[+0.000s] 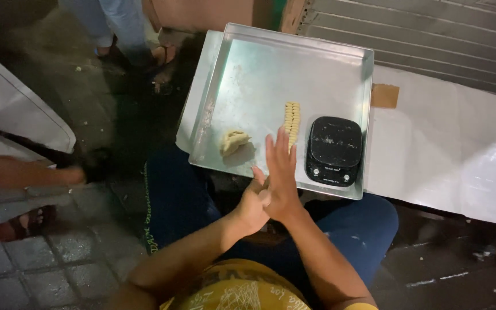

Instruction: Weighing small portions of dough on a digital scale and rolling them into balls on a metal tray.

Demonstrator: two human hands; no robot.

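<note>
Head view looks down on a seated person in blue trousers whose two palms are pressed together just below the near edge of a shiny metal tray (242,63). Right hand (282,172) lies on top, fingers flat, straight and pointing toward the tray; left hand (252,206) is underneath, palm against it, and whether anything sits between the palms cannot be told. On the tray, a pale lump of dough (233,141) rests near the front left, just beyond the fingertips. A neat row of small dough pieces (292,121) runs away from the hands, and a black kitchen scale (333,150) stands beside it at the front right. White sheet (449,143) lies right of the tray.
</note>
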